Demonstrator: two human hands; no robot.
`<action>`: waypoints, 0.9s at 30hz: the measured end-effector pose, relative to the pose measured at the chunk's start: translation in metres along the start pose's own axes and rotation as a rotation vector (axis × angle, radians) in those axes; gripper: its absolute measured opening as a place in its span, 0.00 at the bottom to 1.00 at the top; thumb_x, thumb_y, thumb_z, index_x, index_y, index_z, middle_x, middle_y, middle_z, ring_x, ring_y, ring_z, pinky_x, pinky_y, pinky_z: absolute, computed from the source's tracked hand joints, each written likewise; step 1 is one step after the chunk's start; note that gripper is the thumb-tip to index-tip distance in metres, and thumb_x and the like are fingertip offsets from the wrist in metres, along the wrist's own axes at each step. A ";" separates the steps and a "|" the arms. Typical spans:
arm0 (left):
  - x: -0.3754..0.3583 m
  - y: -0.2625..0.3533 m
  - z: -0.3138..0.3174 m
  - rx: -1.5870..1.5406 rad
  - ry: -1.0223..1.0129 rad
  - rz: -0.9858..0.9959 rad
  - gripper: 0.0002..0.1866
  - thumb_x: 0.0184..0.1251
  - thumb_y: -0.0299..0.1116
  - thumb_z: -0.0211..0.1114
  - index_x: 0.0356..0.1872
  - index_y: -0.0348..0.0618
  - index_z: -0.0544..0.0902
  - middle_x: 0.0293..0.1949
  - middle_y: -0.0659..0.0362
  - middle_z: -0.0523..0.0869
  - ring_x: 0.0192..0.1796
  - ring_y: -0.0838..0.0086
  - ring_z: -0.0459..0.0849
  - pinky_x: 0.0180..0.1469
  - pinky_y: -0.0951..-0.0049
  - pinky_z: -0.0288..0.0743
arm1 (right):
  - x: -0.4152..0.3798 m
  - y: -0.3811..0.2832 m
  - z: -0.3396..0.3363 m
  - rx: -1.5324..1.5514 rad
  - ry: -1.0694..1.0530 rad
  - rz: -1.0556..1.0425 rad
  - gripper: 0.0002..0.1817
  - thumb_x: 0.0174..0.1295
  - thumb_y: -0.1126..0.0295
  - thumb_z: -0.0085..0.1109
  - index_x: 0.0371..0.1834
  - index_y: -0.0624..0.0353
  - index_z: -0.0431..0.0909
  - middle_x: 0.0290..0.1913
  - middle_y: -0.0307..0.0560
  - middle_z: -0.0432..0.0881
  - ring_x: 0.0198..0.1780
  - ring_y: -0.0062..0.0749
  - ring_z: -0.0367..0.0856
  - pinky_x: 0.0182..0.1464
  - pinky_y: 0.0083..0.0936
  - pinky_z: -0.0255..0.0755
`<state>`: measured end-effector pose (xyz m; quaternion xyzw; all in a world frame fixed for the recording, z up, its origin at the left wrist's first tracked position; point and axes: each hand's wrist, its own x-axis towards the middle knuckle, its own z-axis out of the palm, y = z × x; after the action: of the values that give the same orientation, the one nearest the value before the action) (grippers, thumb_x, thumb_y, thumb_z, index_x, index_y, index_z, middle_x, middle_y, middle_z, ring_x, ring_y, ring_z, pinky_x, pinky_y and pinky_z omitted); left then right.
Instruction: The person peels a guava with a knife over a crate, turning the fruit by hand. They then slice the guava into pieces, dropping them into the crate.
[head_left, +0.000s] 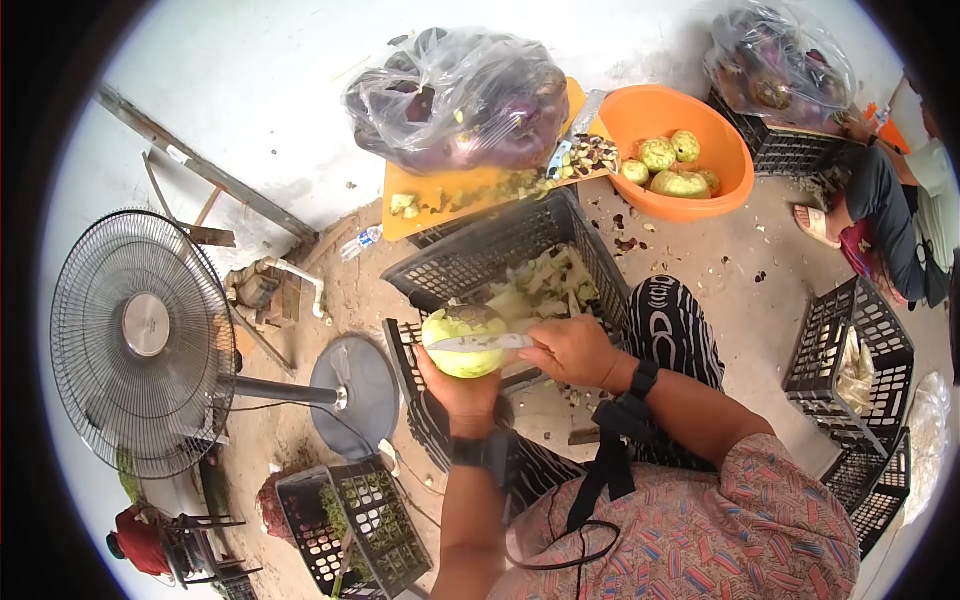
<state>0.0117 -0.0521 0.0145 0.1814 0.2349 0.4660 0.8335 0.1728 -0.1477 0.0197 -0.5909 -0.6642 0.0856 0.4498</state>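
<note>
In the middle of the head view, my left hand (465, 398) is wrapped round the underside of a large, round, pale green vegetable (462, 362), which has a rough brownish patch on top. The fingers of my right hand (575, 350) close round the handle of a knife (480, 343). Its blade lies across the vegetable's near side. Just beyond my hands, a black plastic crate (430, 285) holds pale green and whitish peelings (540, 285).
An orange basin (735, 160) holds several pale green vegetables. Left of it, a clear bag of purple vegetables (460, 105) rests on an orange board (400, 225). A standing fan (145, 325) is at left. Black crates (850, 350) and another person (890, 210) are at right.
</note>
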 end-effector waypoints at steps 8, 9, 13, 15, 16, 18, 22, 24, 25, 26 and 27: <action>0.007 0.005 -0.008 -0.038 -0.019 -0.073 0.40 0.66 0.70 0.40 0.62 0.48 0.72 0.57 0.50 0.79 0.55 0.48 0.79 0.54 0.42 0.75 | -0.001 0.003 -0.010 -0.073 0.003 -0.137 0.14 0.61 0.56 0.61 0.31 0.55 0.79 0.24 0.46 0.79 0.24 0.45 0.79 0.26 0.36 0.71; 0.007 0.006 -0.009 -0.026 -0.030 -0.111 0.40 0.65 0.71 0.39 0.61 0.48 0.73 0.56 0.50 0.80 0.54 0.49 0.79 0.49 0.42 0.77 | -0.002 0.004 -0.011 -0.083 -0.008 -0.156 0.14 0.61 0.55 0.61 0.31 0.55 0.79 0.24 0.46 0.79 0.24 0.44 0.79 0.26 0.35 0.71; -0.002 0.010 -0.006 0.065 -0.097 -0.194 0.39 0.64 0.71 0.39 0.59 0.50 0.74 0.53 0.52 0.81 0.52 0.50 0.80 0.34 0.45 0.79 | -0.005 0.008 -0.009 -0.142 -0.017 -0.124 0.15 0.61 0.52 0.60 0.30 0.52 0.79 0.24 0.45 0.79 0.26 0.45 0.80 0.28 0.36 0.72; -0.006 0.010 -0.005 0.052 -0.096 -0.211 0.39 0.64 0.72 0.40 0.60 0.51 0.74 0.53 0.52 0.81 0.51 0.51 0.80 0.33 0.46 0.79 | -0.004 0.009 -0.006 -0.134 0.006 -0.116 0.16 0.61 0.51 0.60 0.30 0.52 0.79 0.25 0.45 0.80 0.26 0.44 0.80 0.27 0.36 0.71; -0.007 0.009 -0.005 0.037 -0.093 -0.226 0.39 0.63 0.72 0.40 0.60 0.52 0.74 0.53 0.53 0.81 0.51 0.52 0.80 0.32 0.48 0.78 | -0.004 0.010 -0.005 -0.134 0.007 -0.116 0.16 0.61 0.51 0.60 0.30 0.52 0.79 0.25 0.45 0.80 0.26 0.44 0.80 0.27 0.36 0.71; -0.008 0.007 -0.004 0.046 -0.079 -0.219 0.39 0.63 0.72 0.41 0.60 0.53 0.74 0.53 0.54 0.81 0.50 0.52 0.80 0.31 0.50 0.78 | -0.005 0.010 0.000 -0.097 0.063 -0.133 0.16 0.61 0.52 0.60 0.29 0.53 0.78 0.25 0.46 0.79 0.26 0.46 0.79 0.28 0.37 0.71; 0.000 0.001 -0.011 0.066 -0.023 -0.134 0.38 0.62 0.73 0.41 0.59 0.56 0.74 0.53 0.57 0.81 0.51 0.54 0.80 0.35 0.49 0.76 | -0.009 0.006 0.013 -0.032 0.057 -0.012 0.17 0.62 0.52 0.59 0.28 0.55 0.77 0.25 0.49 0.80 0.27 0.48 0.80 0.30 0.39 0.72; 0.003 -0.003 -0.015 0.092 -0.007 -0.099 0.37 0.62 0.73 0.41 0.59 0.57 0.75 0.53 0.57 0.81 0.52 0.55 0.79 0.39 0.48 0.75 | -0.011 0.005 0.018 0.024 0.023 0.103 0.18 0.63 0.53 0.58 0.27 0.58 0.76 0.25 0.53 0.79 0.29 0.51 0.79 0.31 0.42 0.72; 0.004 -0.004 -0.015 0.118 0.010 -0.062 0.37 0.62 0.73 0.41 0.59 0.58 0.75 0.53 0.57 0.81 0.53 0.56 0.78 0.42 0.47 0.74 | -0.010 0.005 0.020 0.024 0.024 0.104 0.18 0.63 0.53 0.58 0.27 0.58 0.76 0.25 0.53 0.79 0.29 0.51 0.79 0.31 0.42 0.72; 0.005 -0.004 -0.016 0.119 0.010 -0.062 0.37 0.62 0.73 0.41 0.59 0.58 0.75 0.53 0.57 0.81 0.53 0.56 0.78 0.42 0.47 0.74 | -0.010 0.005 0.022 0.041 0.025 0.143 0.18 0.64 0.54 0.57 0.27 0.59 0.76 0.26 0.55 0.79 0.29 0.53 0.79 0.31 0.42 0.71; 0.006 -0.004 -0.015 0.138 0.018 -0.058 0.37 0.62 0.73 0.41 0.59 0.58 0.74 0.54 0.58 0.81 0.54 0.56 0.78 0.44 0.46 0.73 | -0.010 0.006 0.025 0.059 0.026 0.181 0.18 0.65 0.56 0.57 0.26 0.60 0.76 0.26 0.57 0.79 0.29 0.54 0.79 0.31 0.43 0.71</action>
<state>0.0089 -0.0476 -0.0018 0.2274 0.2791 0.4260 0.8300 0.1586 -0.1441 -0.0030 -0.6362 -0.5993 0.1376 0.4660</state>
